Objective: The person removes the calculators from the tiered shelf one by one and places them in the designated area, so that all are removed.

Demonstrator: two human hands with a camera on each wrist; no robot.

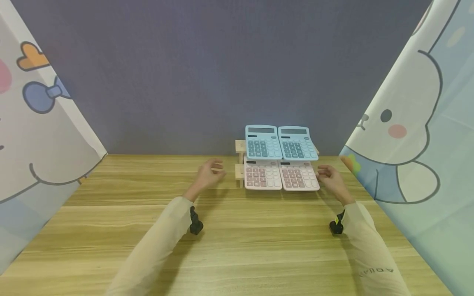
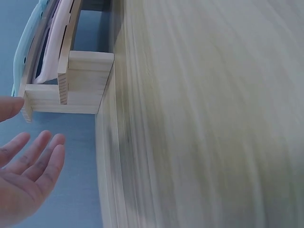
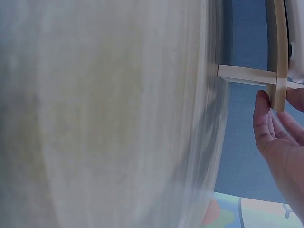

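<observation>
from where i stand, the wooden rack (image 1: 239,173) is at the back of the table (image 1: 237,250), between the person's hands but much nearer the right. its long axis runs left to right, with two blue calculators (image 1: 263,142) leaning on the upper tier and two pink calculators (image 1: 262,177) below. the right hand (image 1: 332,181) pinches the lower board's right end between thumb and fingers; the left hand (image 1: 208,176), fingers loosely spread and holding nothing, sits apart, the rack to its right.
</observation>
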